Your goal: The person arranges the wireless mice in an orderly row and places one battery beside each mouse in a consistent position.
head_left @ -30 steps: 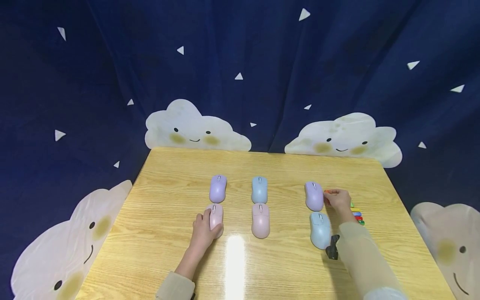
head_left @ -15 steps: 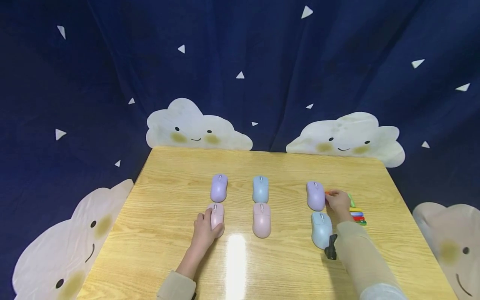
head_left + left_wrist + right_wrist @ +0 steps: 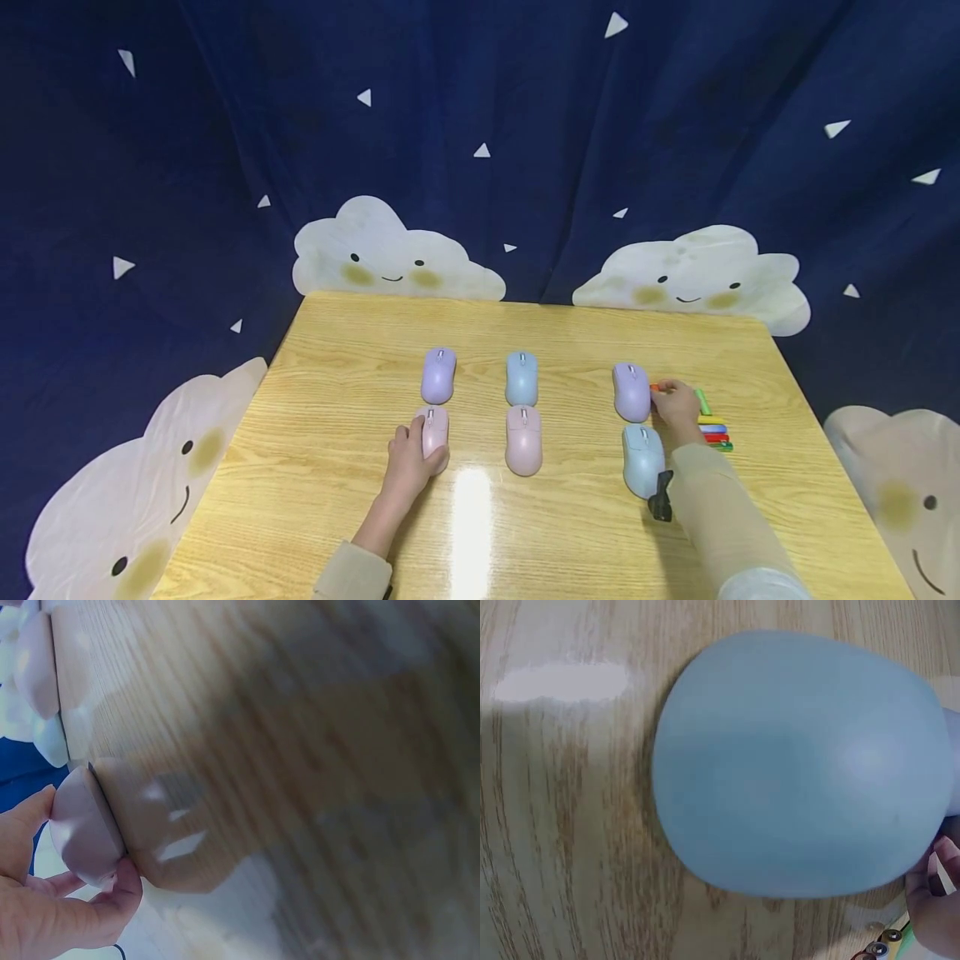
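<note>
My left hand grips a pale pink computer mouse by its sides, thumb on one side and fingers on the other. In the left wrist view that mouse sits on the wood surface. My right hand pinches a small orange battery, mostly hidden by the fingers, close beside the right purple mouse. A light blue mouse lies just in front of the purple one and fills much of the right wrist view. Right of the hand lie several coloured batteries, among them a light green one and a yellow one.
A second purple mouse lies behind the held pink mouse. In the middle column are another light blue mouse and another pink mouse. The wooden table backs onto a dark blue curtain with clouds.
My right hand has shifted very slightly, and more of the light green battery shows beside it. My left hand stays on the pink mouse. The view has shifted a little.
</note>
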The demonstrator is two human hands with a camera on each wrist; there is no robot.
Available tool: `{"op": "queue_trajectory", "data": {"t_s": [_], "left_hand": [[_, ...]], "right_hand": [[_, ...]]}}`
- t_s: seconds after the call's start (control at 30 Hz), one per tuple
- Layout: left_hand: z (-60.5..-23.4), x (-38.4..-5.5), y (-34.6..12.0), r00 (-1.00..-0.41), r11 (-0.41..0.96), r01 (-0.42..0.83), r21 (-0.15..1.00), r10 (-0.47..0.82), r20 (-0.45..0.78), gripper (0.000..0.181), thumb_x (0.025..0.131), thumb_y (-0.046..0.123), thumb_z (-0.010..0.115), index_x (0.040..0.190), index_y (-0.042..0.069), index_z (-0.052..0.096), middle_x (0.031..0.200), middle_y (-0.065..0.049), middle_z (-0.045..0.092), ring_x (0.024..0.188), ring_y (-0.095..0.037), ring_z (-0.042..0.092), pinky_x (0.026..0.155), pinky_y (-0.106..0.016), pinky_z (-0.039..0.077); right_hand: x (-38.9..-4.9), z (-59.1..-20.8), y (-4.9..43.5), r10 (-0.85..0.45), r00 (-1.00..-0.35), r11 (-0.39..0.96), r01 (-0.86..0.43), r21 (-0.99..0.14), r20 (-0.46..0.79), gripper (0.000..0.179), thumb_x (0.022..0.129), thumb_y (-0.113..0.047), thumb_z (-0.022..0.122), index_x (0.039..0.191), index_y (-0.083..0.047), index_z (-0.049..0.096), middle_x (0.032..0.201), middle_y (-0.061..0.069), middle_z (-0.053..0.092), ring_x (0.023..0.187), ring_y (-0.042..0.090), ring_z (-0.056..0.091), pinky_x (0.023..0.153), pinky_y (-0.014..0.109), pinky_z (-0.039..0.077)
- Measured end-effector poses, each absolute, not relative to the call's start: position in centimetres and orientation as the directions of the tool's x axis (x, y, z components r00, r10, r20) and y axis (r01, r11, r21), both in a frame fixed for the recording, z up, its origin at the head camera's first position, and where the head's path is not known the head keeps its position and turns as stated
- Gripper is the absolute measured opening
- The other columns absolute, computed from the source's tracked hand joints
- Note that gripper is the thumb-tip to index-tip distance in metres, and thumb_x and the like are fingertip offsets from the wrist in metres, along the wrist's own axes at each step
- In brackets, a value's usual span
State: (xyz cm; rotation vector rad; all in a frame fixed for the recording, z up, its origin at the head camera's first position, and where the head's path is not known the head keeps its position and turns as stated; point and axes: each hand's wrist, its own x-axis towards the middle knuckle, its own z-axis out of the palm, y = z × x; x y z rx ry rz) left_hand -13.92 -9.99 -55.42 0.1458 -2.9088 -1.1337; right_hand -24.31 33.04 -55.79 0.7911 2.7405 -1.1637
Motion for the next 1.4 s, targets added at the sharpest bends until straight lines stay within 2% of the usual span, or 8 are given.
{"op": "queue_trajectory", "data": {"t_s": [0.33,0.5,0.63,0.83,0.9,1.07,1.23,1.4], "left_hand": [[-55.5,-13.9,-10.0,-0.996,0.744,-0.074,0.664,-0.084,-0.017,0.066,0.078,0.027,0.070,0.130,-0.003,0.042,0.101,-0.023,0.046,0.085,-0.034,0.046,0.066,-0.044,0.047],[-55.5,-13.9,-9.9,-0.996,0.737,-0.071,0.673,-0.087,-0.010,0.065,0.078,0.025,0.070,0.129,-0.004,0.042,0.101,-0.024,0.046,0.085,-0.035,0.046,0.066,-0.045,0.047],[-55.4,-13.6,-9.9,-0.995,0.736,-0.026,0.677,-0.085,0.054,0.063,0.079,0.027,0.068,0.127,-0.005,0.043,0.097,-0.024,0.045,0.082,-0.035,0.045,0.063,-0.044,0.046],[-55.3,-13.6,-9.8,-0.995,0.735,-0.035,0.677,-0.088,0.044,0.063,0.079,0.027,0.068,0.127,-0.005,0.043,0.098,-0.024,0.045,0.082,-0.035,0.046,0.063,-0.044,0.046],[-55.3,-13.8,-9.9,-0.996,0.729,-0.061,0.682,-0.091,0.008,0.063,0.078,0.023,0.070,0.128,-0.005,0.043,0.100,-0.025,0.046,0.084,-0.036,0.046,0.065,-0.046,0.047],[-55.3,-14.0,-10.0,-0.996,0.735,-0.083,0.673,-0.092,-0.022,0.064,0.078,0.025,0.070,0.129,-0.003,0.043,0.100,-0.023,0.046,0.085,-0.034,0.046,0.066,-0.043,0.047],[-55.1,-13.8,-9.9,-0.996,0.735,-0.083,0.673,-0.089,-0.025,0.064,0.078,0.025,0.070,0.129,-0.003,0.042,0.101,-0.024,0.046,0.086,-0.035,0.046,0.065,-0.044,0.047],[-55.3,-13.9,-9.9,-0.996,0.737,-0.080,0.671,-0.087,-0.023,0.064,0.079,0.026,0.070,0.129,-0.003,0.042,0.101,-0.024,0.046,0.086,-0.035,0.046,0.066,-0.045,0.047]], "right_hand": [[-24.2,-55.3,33.1,0.411,-0.871,0.591,0.480,-0.648,-0.270,0.032,0.088,-0.014,0.055,0.110,0.008,0.051,0.108,0.030,0.053,0.094,0.038,0.051,0.078,0.044,0.043],[-24.0,-54.6,32.8,0.395,-0.867,0.596,0.494,-0.633,-0.304,0.033,0.089,-0.016,0.052,0.112,0.008,0.049,0.113,0.029,0.048,0.102,0.039,0.044,0.086,0.049,0.038],[-24.0,-54.3,32.9,0.365,-0.876,0.609,0.482,-0.631,-0.316,0.036,0.089,-0.016,0.051,0.115,0.009,0.047,0.117,0.031,0.045,0.106,0.041,0.042,0.090,0.051,0.037],[-24.1,-54.3,33.6,0.315,-0.893,0.610,0.450,-0.652,-0.322,0.041,0.090,-0.018,0.049,0.118,0.011,0.045,0.119,0.033,0.047,0.106,0.040,0.048,0.089,0.047,0.041],[-24.0,-53.9,33.7,0.302,-0.903,0.612,0.429,-0.665,-0.305,0.042,0.091,-0.019,0.048,0.120,0.011,0.044,0.117,0.034,0.048,0.102,0.040,0.051,0.082,0.044,0.045],[-23.4,-52.3,33.9,0.261,-0.950,0.678,0.305,-0.669,-0.168,0.043,0.091,-0.019,0.045,0.124,0.008,0.044,0.107,0.030,0.052,0.090,0.038,0.053,0.063,0.035,0.045],[-21.9,-51.2,34.8,0.114,-0.991,0.772,0.047,-0.633,0.065,0.037,0.090,-0.011,0.050,0.122,0.007,0.047,0.104,0.028,0.051,0.097,0.042,0.048,0.075,0.049,0.043],[-19.9,-51.6,36.6,-0.044,-0.968,0.826,-0.175,-0.535,0.249,0.032,0.083,0.000,0.053,0.115,0.003,0.053,0.108,0.026,0.049,0.100,0.043,0.044,0.080,0.058,0.036]]}}
